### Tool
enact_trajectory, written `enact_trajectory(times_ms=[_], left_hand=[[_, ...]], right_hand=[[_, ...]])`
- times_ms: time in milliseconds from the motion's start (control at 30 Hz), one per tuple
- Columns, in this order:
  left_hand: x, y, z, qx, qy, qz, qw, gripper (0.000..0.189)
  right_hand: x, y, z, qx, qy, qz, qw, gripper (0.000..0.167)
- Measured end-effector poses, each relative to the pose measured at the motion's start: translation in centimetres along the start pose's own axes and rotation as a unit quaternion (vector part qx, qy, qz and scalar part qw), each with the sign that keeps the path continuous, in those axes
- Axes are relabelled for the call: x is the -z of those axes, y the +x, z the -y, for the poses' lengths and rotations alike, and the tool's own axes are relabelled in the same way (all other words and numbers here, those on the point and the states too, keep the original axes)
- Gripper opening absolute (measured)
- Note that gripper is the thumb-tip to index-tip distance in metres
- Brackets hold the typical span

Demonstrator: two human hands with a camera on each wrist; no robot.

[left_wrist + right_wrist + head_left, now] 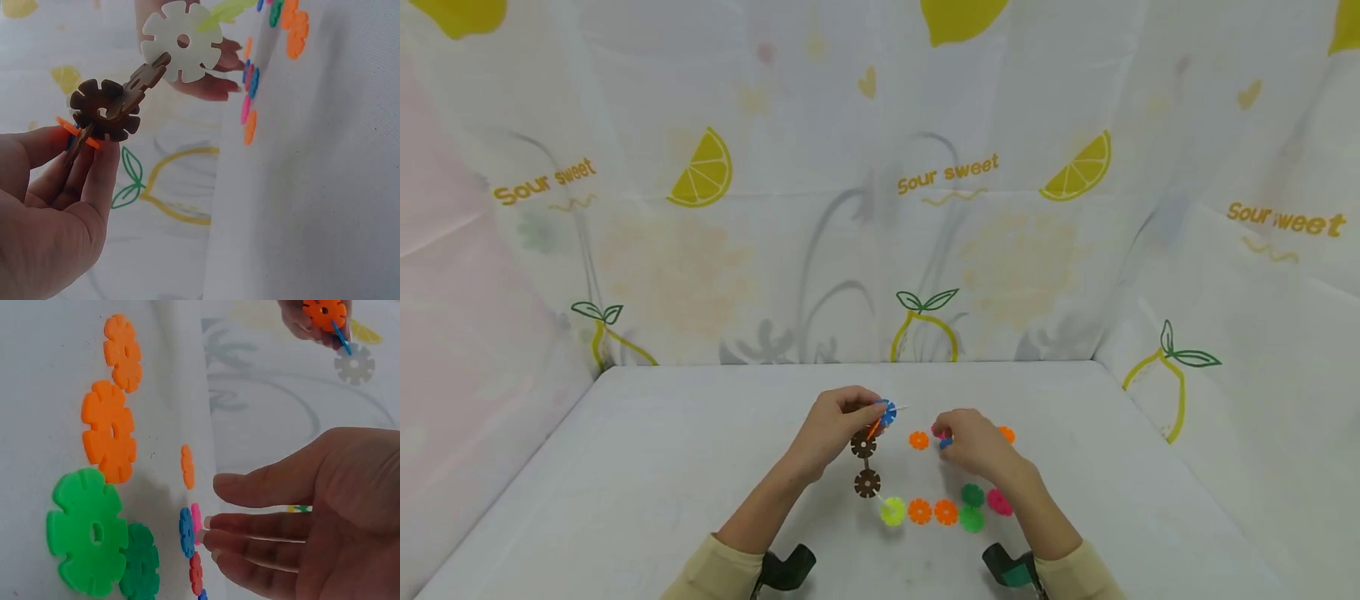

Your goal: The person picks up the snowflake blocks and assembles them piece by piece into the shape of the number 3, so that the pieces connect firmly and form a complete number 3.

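My left hand [838, 425] pinches a chain of interlocked plastic snowflake discs near one end. Beyond the fingertips show a blue disc [888, 412] and a white disc [354, 364]; an orange disc [325, 312] sits at the grip. Two brown discs [105, 111] follow below, then another white disc [184, 40] and a yellow-green disc [892, 512]. Over the table, my right hand [973, 437] has its thumb and fingers apart, holding nothing. Its fingertips are by a loose blue disc [187, 532] and a pink disc [196, 520]; whether they touch is unclear.
Loose discs lie on the white table [700, 467]: orange discs [920, 511] in front, a light green disc [972, 519], a dark green disc [972, 495], and a pink disc [999, 502] near the right forearm. A red disc [196, 573] lies behind. A lemon-print curtain [805, 250] encloses the table.
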State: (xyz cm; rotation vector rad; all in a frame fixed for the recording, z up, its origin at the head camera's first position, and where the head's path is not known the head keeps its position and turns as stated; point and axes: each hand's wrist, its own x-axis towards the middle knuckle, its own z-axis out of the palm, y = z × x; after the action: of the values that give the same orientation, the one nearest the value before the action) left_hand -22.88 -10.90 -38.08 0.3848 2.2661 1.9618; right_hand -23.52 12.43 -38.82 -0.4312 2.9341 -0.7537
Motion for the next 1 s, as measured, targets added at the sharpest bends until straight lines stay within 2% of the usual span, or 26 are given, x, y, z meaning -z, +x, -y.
enact_trajectory(times_ms=[133,300,467,633,800,1000], left_hand=[[-0.1,0.0,-0.1,0.0,0.002,-0.003,1.0,0.024],[-0.3,0.0,0.1,0.005,0.013,-0.008,0.9999,0.023],[-0.2,-0.1,-0.1,0.004,0.018,-0.018,0.9997,0.022],[-0.1,-0.1,-0.3,0.004,0.013,-0.014,0.9998,0.023],[-0.1,-0.1,-0.2,0.009,0.018,-0.015,0.9997,0.021],[-0.1,-0.1,0.1,0.013,0.019,-0.019,0.9995,0.021]], right_hand=[[-0.2,-0.1,-0.2,-0.016,-0.031,0.011,0.9993,0.029],[-0.9,-0.2,-0.6,-0.03,-0.057,0.029,0.9975,0.02],[-1.2,-0.2,-0.5,-0.022,-0.056,0.041,0.9973,0.014],[-1.1,-0.3,-0.2,-0.021,-0.051,0.061,0.9966,0.014],[-1.0,-0.4,-0.1,0.007,-0.039,0.084,0.9956,0.019],[-0.9,-0.2,-0.2,0.026,-0.021,0.078,0.9964,0.021]])
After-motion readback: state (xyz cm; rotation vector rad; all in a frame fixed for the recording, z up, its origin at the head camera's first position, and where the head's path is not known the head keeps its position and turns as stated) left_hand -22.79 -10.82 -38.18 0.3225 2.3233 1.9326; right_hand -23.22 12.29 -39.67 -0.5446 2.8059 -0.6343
